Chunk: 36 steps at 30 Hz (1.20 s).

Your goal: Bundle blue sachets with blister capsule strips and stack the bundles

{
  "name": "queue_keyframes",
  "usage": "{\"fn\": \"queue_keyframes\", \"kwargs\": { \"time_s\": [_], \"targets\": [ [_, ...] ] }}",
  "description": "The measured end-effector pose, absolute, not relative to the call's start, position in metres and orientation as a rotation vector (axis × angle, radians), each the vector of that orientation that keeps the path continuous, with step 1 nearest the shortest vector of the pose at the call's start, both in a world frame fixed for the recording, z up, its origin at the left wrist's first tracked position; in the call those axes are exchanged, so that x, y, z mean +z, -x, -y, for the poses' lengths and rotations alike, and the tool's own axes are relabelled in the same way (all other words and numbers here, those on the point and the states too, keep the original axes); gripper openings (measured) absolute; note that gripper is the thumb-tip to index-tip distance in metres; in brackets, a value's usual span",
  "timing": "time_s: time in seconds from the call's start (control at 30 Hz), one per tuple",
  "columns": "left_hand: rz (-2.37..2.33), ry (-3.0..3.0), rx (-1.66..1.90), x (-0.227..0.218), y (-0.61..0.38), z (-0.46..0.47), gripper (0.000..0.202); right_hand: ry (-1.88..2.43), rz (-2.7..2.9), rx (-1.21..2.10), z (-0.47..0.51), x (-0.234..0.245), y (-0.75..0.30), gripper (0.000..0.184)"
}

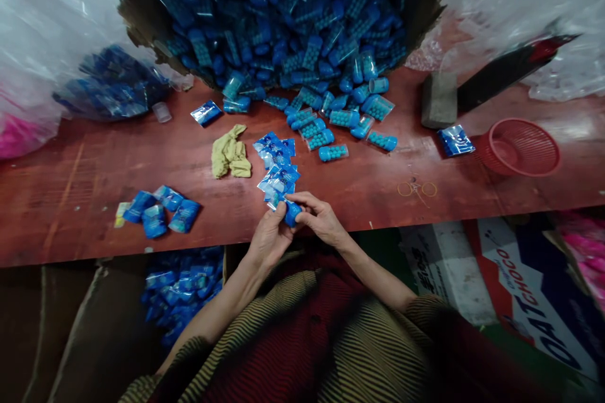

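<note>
Both my hands meet at the near edge of a red-brown table [359, 189]. My left hand [270, 237] and my right hand [317, 216] are closed together on a small blue tube of beads [292, 213]. Just beyond them lies a stack of small clear packets with blue print [278, 167]. Loose blue bead tubes [331, 129] are scattered further back. They spill from a big torn carton [293, 19] full of the same tubes.
A yellow cloth [230, 152] lies left of the packets. Filled blue packets [158, 211] sit at the near left. A red mesh basket [520, 148], a grey block [439, 101] and rubber bands [416, 189] are on the right. Clear plastic bags flank the carton. A box of blue packets [182, 286] stands below the table.
</note>
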<state>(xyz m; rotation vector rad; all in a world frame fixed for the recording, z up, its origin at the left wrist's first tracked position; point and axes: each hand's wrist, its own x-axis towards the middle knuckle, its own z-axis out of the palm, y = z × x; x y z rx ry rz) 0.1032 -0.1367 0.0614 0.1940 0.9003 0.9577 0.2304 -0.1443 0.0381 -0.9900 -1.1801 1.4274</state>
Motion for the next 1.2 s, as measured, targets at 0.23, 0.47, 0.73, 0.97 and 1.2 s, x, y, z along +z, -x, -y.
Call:
{"fn": "queue_keyframes", "kwargs": {
  "time_s": [0.23, 0.47, 0.73, 0.97, 1.2],
  "targets": [
    [-0.925, -0.186, 0.954, 0.064, -0.106, 0.137, 0.017, 1.142, 1.094, 1.321, 0.149, 0.029, -0.223, 0.031],
    [-1.074, -0.182, 1.141, 0.072, -0.056, 0.12, 0.022, 1.088, 1.375, 1.304, 0.139, 0.033, -0.232, 0.032],
    [-1.269, -0.286, 1.364, 0.072, 0.012, 0.113, 0.04, 1.424, 1.782, 0.784, 0.111, 0.041, -0.228, 0.029],
    [-1.743, -1.409, 1.35, 0.058, -0.009, 0.054, 0.043, 1.426, 2.301, 0.583, 0.03, 0.046, -0.164, 0.063],
    [-1.749, -1.664, 1.077, 0.022, 0.006, -0.003, 0.049, 1.395, 2.48, 0.492, -0.009, 0.025, -0.12, 0.045]
  ]
}}
